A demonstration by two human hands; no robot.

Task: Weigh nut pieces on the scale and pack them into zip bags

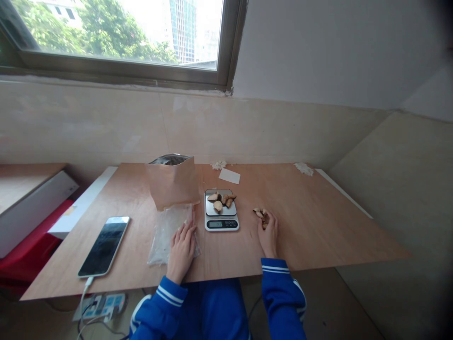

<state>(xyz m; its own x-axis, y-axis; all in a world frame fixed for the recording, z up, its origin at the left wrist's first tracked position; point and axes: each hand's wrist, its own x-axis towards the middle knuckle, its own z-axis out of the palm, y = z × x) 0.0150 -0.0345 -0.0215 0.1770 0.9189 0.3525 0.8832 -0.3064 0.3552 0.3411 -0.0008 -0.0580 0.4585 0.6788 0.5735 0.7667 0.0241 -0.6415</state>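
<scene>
"By the head view, how are the hands placed?"

"If the scale (222, 225) is taken as the clock's centre, the right hand (269, 231) is found at four o'clock, curled around a few small pieces (258, 213). The left hand (183, 248) is laid loosely, palm down, on the plastic bag (161, 236) at eight o'clock; what is covered by it cannot be told."

"And the other pieces (218, 206)?"

"They are gathered on the scale's plate. At ten o'clock, the paper bag (173, 182) is stood with its mouth open."

"What could go wrong?"

"A piece could be dropped, since some are left sticking out past the right fingertips. Another could be knocked off the plate, because its right edge is nearly reached. The paper bag might be tipped if the plastic bag, close to its base, were pushed."
</scene>
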